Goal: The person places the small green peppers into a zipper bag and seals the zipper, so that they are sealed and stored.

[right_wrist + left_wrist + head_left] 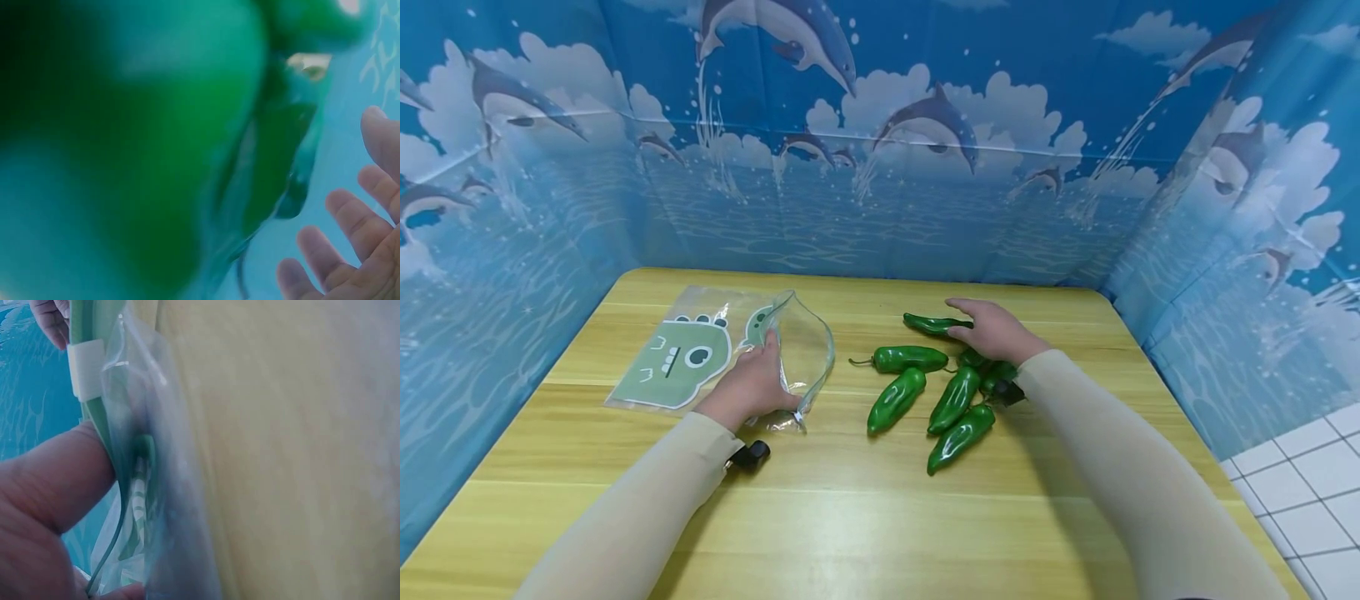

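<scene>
A clear zip bag (681, 375) with a green cartoon monster print lies at the left of the table, its mouth standing open to the right. My left hand (748, 383) holds the bag at its mouth; in the left wrist view the thumb (69, 478) lies against the green rim, below a white slider (86, 370). My right hand (996, 332) is over the far side of a group of green peppers, its thumb and fingers spread around the end of the farthest pepper (928, 323). In the right wrist view those fingers are apart, with blurred peppers (269, 162) beside them.
Several more green peppers lie nearer me on the wooden table (850, 517), among them one with a long stem (910, 359) and one at the front (961, 437). A blue dolphin-print curtain (880, 217) surrounds the table's back and sides. White floor tiles (1300, 475) show at right.
</scene>
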